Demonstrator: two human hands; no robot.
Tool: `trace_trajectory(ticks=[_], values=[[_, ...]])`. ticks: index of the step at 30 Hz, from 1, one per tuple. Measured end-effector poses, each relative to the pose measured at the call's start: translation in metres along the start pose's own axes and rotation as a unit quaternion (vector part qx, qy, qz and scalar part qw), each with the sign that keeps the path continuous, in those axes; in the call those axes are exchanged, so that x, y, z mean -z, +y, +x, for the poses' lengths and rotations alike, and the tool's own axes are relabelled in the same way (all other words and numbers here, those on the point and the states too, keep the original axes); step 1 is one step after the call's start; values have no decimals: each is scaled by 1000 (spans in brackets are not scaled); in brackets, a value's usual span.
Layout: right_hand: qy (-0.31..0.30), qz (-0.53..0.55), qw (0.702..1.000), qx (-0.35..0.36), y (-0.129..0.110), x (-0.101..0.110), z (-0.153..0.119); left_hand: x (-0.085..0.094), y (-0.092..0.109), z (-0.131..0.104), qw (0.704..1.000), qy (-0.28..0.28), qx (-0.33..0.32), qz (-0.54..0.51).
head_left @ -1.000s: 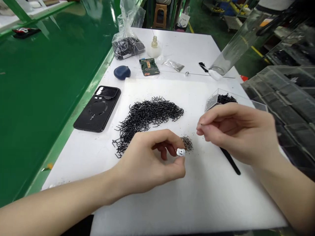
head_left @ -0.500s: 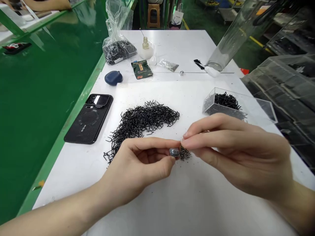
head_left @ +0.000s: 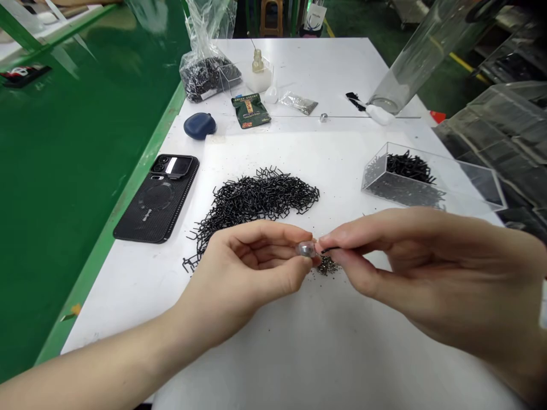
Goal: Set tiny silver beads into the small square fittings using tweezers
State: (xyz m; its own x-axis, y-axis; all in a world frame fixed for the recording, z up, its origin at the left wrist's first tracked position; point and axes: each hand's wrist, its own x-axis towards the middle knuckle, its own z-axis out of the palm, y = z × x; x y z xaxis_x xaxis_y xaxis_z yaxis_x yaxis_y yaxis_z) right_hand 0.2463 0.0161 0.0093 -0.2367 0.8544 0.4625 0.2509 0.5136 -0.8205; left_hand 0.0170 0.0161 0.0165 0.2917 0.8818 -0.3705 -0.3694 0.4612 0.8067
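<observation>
Between the thumb and fingers of my left hand (head_left: 252, 270) sits a small shiny silvery bead-like piece (head_left: 305, 249). My right hand (head_left: 427, 273) pinches a thin black bent pin (head_left: 331, 249) between thumb and forefinger, close to the right side of that piece. Whether the pin touches the piece, I cannot tell. Just beyond and below the fingertips lies a small heap of tiny brassy-dark bits (head_left: 328, 265), partly hidden by my hands. Behind my left hand spreads a large pile of black bent pins (head_left: 260, 196) on the white work surface (head_left: 273, 353).
A clear box (head_left: 397, 188) of black pieces stands at the right. A black phone (head_left: 158, 199) and a dark blue case (head_left: 200, 126) lie left. Further back are a green packet (head_left: 251, 110), a filled plastic bag (head_left: 209, 77), a small bottle (head_left: 257, 61) and a tilted clear cylinder (head_left: 410, 62).
My right hand has shifted right and turned, and the black pin now shows in its pinch. The silvery piece in my left hand has turned slightly. The view has tipped a little downward.
</observation>
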Motion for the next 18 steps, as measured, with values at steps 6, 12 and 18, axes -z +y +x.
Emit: trace_trajectory(ticks=[6, 12, 18], values=[[16, -15, 1000, 6, -4, 1, 3, 4, -3, -2, 1000, -11, 13, 7], [28, -41, 998, 28, -5, 1, 5, 4, -2, 0, 999, -5, 27, 23], [20, -94, 995, 33, -6, 3, 3, 2, -1, 1, 999, 1, 44, 17]])
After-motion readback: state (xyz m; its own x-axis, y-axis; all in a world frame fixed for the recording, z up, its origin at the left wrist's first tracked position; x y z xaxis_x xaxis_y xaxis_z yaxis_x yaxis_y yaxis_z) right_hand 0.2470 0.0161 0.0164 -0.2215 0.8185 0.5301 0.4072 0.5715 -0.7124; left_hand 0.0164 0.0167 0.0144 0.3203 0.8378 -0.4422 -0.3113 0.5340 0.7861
